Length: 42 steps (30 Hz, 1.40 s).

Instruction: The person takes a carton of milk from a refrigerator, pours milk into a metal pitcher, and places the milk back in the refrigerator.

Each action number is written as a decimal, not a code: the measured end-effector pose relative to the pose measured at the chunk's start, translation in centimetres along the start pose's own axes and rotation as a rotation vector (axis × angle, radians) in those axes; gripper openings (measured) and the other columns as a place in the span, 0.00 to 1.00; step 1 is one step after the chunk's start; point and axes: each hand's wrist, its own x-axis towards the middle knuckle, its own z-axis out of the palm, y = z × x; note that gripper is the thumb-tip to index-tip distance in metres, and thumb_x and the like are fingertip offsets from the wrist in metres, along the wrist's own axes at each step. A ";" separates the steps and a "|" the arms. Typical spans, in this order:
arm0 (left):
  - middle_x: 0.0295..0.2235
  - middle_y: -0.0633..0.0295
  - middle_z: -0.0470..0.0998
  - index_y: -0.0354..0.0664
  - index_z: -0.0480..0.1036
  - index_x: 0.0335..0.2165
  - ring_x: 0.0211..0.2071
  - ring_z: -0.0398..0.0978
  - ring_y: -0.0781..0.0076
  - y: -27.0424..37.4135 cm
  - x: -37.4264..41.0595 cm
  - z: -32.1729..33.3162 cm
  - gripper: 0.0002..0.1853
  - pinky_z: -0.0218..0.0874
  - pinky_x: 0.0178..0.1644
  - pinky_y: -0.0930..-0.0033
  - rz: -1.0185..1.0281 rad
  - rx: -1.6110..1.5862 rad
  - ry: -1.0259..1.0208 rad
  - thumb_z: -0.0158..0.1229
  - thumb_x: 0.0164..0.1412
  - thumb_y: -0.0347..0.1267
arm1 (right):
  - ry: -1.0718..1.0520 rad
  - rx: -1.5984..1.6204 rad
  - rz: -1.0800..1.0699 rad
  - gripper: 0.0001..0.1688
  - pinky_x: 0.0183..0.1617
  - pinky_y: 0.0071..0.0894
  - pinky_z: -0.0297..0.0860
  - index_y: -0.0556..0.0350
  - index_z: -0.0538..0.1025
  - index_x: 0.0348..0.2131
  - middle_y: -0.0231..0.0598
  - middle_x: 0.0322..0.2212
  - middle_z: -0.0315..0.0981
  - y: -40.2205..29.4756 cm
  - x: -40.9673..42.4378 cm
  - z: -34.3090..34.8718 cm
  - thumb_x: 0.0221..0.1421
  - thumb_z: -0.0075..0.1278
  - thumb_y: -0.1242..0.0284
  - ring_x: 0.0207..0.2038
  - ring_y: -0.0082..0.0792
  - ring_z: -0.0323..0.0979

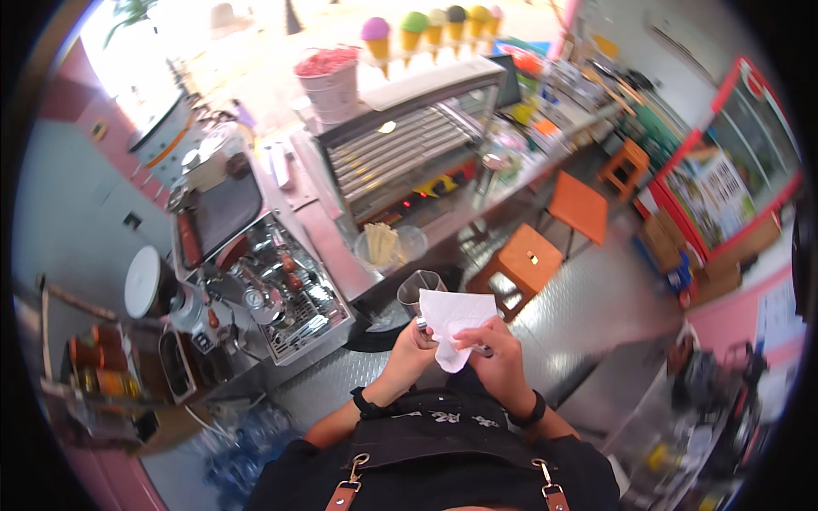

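Observation:
A white paper napkin (pixel 457 313) is spread between my hands in front of my apron. My right hand (pixel 501 358) pinches the napkin's crumpled lower part with its fingers. On the other side, my left hand (pixel 412 351) grips a shiny metal object (pixel 421 323), mostly hidden by the napkin and fingers, so its kind is unclear. Another bit of metal shows beneath my right fingers. Just beyond the napkin stands a clear plastic container (pixel 418 284), partly covered by it.
An espresso machine (pixel 297 306) and coffee grinder (pixel 185 300) stand left. Ahead, a hot-dog roller grill (pixel 402 153) sits on the counter beside a tub of wooden sticks (pixel 381 246). Orange stools (pixel 524 255) and a red-framed display fridge (pixel 728 172) are right. Bagged bottles (pixel 249 447) lie lower left.

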 end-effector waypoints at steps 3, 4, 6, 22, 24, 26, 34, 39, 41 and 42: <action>0.43 0.59 0.74 0.43 0.58 0.37 0.45 0.77 0.72 1.6 -2.9 0.5 0.22 0.72 0.49 0.70 -0.142 -0.096 -0.139 0.62 0.53 0.14 | -0.075 0.332 0.230 0.20 0.43 0.23 0.69 0.57 0.81 0.39 0.35 0.36 0.77 0.3 -3.6 0.1 0.44 0.60 0.87 0.38 0.26 0.74; 0.43 0.57 0.74 0.45 0.56 0.35 0.46 0.77 0.67 1.5 -3.5 0.1 0.23 0.72 0.50 0.68 -0.149 -0.062 -0.198 0.61 0.53 0.13 | -0.068 0.501 0.339 0.19 0.47 0.24 0.68 0.59 0.79 0.43 0.32 0.38 0.77 -0.3 -4.9 0.4 0.49 0.57 0.87 0.41 0.22 0.73; 0.46 0.51 0.75 0.39 0.60 0.40 0.45 0.79 0.66 1.6 -4.4 -0.2 0.23 0.72 0.51 0.66 -0.217 -0.158 -0.355 0.62 0.52 0.13 | 0.128 0.618 0.418 0.18 0.49 0.25 0.67 0.60 0.78 0.44 0.33 0.39 0.76 -2.8 -6.8 0.0 0.51 0.56 0.87 0.42 0.22 0.72; 0.37 0.51 0.76 0.35 0.68 0.42 0.35 0.77 0.47 -0.6 -10.9 8.4 0.17 0.69 0.38 0.56 0.220 0.931 -1.095 0.63 0.54 0.24 | -0.316 -0.846 0.063 0.09 0.49 0.36 0.72 0.62 0.74 0.30 0.46 0.41 0.73 -7.0 -17.1 -8.2 0.45 0.51 0.76 0.47 0.47 0.71; 0.42 0.48 0.77 0.35 0.66 0.42 0.38 0.75 0.41 -1.6 -11.9 9.9 0.16 0.69 0.39 0.52 0.242 0.980 -1.130 0.61 0.55 0.24 | -0.336 -0.753 0.033 0.11 0.50 0.37 0.71 0.62 0.76 0.33 0.47 0.41 0.74 -5.2 -19.5 -9.1 0.47 0.51 0.76 0.49 0.47 0.71; 0.41 0.47 0.77 0.34 0.66 0.41 0.38 0.75 0.41 -3.0 -12.8 10.9 0.16 0.68 0.39 0.52 0.208 0.962 -1.165 0.61 0.55 0.24 | -0.276 -0.674 0.002 0.10 0.47 0.38 0.73 0.61 0.78 0.32 0.49 0.37 0.76 -2.7 -22.0 -9.0 0.47 0.51 0.77 0.44 0.47 0.73; 0.23 0.51 0.75 0.38 0.74 0.43 0.25 0.76 0.55 -9.2 -17.4 12.9 0.17 0.66 0.32 0.62 -0.010 0.868 -1.161 0.65 0.52 0.23 | -0.643 -0.366 0.102 0.06 0.30 0.41 0.70 0.61 0.78 0.25 0.50 0.23 0.74 7.3 -27.7 -6.5 0.43 0.57 0.76 0.25 0.47 0.73; 0.26 0.49 0.74 0.36 0.73 0.41 0.29 0.74 0.52 -13.8 -18.5 13.0 0.17 0.65 0.35 0.59 0.108 0.928 -1.176 0.65 0.51 0.24 | 0.344 1.432 0.891 0.06 0.35 0.31 0.72 0.47 0.74 0.39 0.28 0.32 0.75 5.3 -29.7 -6.9 0.67 0.45 0.70 0.33 0.26 0.74; 0.27 0.49 0.74 0.36 0.73 0.40 0.29 0.74 0.50 -14.7 -18.2 13.9 0.16 0.65 0.35 0.58 0.148 0.990 -1.122 0.64 0.51 0.24 | 0.581 1.379 0.893 0.09 0.36 0.31 0.71 0.47 0.74 0.39 0.28 0.33 0.75 5.0 -29.5 -7.2 0.68 0.42 0.69 0.34 0.27 0.74; 0.31 0.42 0.74 0.31 0.65 0.37 0.35 0.74 0.39 -14.2 -17.8 15.0 0.13 0.65 0.37 0.52 0.120 1.022 -1.158 0.61 0.55 0.23 | 0.583 1.307 0.905 0.09 0.39 0.30 0.72 0.48 0.73 0.44 0.29 0.38 0.75 5.7 -29.7 -7.6 0.67 0.43 0.68 0.38 0.29 0.75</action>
